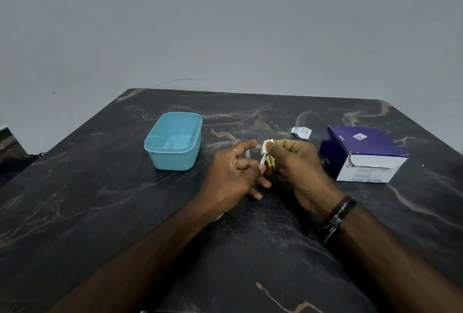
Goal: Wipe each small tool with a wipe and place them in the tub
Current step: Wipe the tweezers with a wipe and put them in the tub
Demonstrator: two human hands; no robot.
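Observation:
My left hand (pixel 234 171) pinches a thin silver tool (pixel 263 159) between thumb and fingers over the middle of the dark table. My right hand (pixel 298 167) pinches a folded white wipe (pixel 267 145) around the tool's upper end. Something yellow (pixel 271 161) shows between the two hands, mostly hidden by fingers. A small blue-edged item (pixel 248 154) lies on the table just behind my left hand. The light blue tub (pixel 175 141) stands open to the left of the hands, about a hand's width away.
A purple and white box of alcohol swabs (pixel 364 153) lies right of my right hand. A torn white wipe sachet (pixel 302 132) lies behind the hands. The dark marble table (pixel 100 200) ends at a grey wall behind.

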